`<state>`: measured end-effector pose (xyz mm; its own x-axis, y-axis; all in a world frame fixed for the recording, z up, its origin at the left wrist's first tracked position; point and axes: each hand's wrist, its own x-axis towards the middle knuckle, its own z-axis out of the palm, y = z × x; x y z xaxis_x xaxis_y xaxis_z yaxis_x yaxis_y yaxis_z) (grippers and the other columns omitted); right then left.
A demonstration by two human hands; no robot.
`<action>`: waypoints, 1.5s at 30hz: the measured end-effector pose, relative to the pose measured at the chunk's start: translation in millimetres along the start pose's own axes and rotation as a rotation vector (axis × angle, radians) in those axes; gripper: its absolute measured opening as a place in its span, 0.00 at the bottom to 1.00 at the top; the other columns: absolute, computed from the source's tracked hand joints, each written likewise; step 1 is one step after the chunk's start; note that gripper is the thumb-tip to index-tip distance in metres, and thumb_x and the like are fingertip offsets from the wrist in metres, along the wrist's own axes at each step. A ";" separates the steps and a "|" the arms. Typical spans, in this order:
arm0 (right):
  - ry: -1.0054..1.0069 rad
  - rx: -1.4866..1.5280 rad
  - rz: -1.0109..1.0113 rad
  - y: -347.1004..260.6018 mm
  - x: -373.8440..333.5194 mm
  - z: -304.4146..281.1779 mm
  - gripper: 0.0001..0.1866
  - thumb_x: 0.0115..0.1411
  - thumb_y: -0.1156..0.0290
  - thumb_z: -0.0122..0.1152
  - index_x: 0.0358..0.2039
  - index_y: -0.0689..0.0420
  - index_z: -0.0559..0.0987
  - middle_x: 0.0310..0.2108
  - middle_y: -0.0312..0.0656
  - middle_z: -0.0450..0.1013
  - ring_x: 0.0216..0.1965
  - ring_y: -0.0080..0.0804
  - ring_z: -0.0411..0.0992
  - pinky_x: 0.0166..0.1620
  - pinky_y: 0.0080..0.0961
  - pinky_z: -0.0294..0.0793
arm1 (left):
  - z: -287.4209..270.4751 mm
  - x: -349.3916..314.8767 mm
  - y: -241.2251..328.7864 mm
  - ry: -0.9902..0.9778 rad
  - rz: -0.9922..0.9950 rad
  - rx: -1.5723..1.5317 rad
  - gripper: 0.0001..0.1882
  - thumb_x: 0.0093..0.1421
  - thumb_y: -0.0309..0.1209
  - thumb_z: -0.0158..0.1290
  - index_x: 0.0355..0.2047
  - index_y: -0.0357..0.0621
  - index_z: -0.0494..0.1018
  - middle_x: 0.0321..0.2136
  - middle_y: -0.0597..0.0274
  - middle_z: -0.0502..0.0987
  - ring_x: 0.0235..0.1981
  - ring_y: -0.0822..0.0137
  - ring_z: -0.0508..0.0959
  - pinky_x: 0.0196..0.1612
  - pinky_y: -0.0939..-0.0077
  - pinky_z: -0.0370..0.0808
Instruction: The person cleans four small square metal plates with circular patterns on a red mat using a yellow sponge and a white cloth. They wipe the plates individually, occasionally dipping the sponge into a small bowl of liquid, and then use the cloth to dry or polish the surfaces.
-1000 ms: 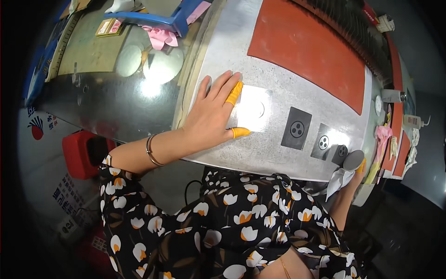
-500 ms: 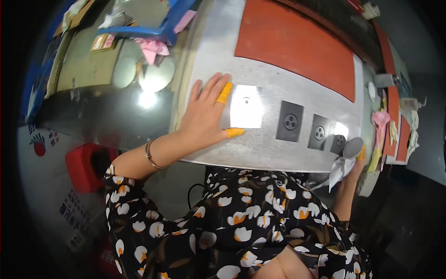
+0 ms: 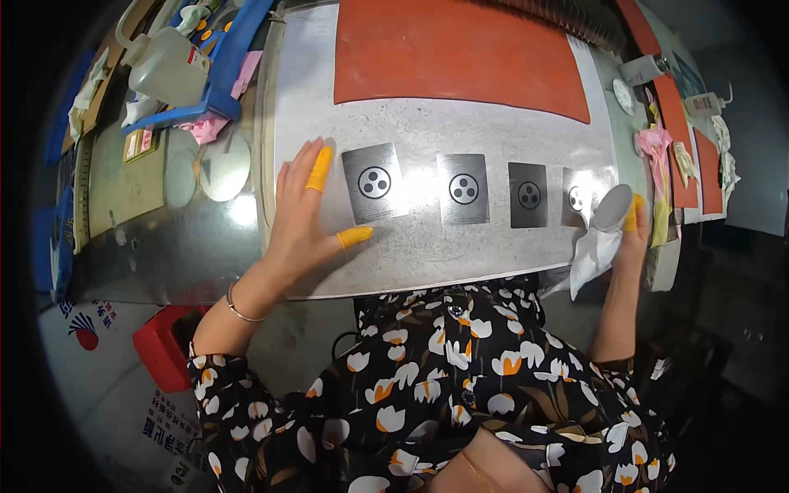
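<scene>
Fingers spread, my left hand [image 3: 302,215] rests open on the white work surface beside the leftmost metal plate [image 3: 353,197]. Yellow finger cots cover its index finger and thumb. Three similar plates lie in a row to the right: a second plate [image 3: 474,215], a third plate [image 3: 528,220] and a fourth plate [image 3: 569,185]. Each bears a black ring with three dots. At the right end, my right hand [image 3: 631,240] grips a flat grey oval piece [image 3: 615,207] with a white cloth [image 3: 595,259] hanging below it. These partly cover the fourth plate.
A large orange-red sheet [image 3: 460,62] lies behind the plates. At far left are a blue tray [image 3: 222,103] and a clear pump bottle [image 3: 170,70]. Pink cloth [image 3: 654,141] hangs at the right, near another bottle [image 3: 645,70]. A red bin [image 3: 164,349] stands below left.
My view has turned, so the plates appear farther left and glare has left the first plate's ring. My left hand sits slightly farther from that plate. The right hand keeps its hold.
</scene>
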<state>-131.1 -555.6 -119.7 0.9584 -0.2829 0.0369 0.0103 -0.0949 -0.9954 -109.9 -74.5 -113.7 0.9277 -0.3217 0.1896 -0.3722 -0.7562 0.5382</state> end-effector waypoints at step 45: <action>-0.962 1.018 0.419 -201.2 109.6 408.4 0.16 0.58 0.61 0.44 0.43 0.56 0.72 0.33 0.42 0.72 0.30 0.34 0.72 0.38 0.29 0.72 | -92.8 86.3 -109.2 1.087 -0.270 -0.036 0.34 0.52 0.36 0.59 0.54 0.30 0.59 0.49 0.45 0.64 0.52 0.54 0.63 0.55 0.66 0.60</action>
<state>88.4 -177.8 48.7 0.7546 0.6524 0.0694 -0.5096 0.6494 -0.5644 13.5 33.2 -79.9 0.5177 0.5321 0.6700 -0.1698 -0.7036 0.6900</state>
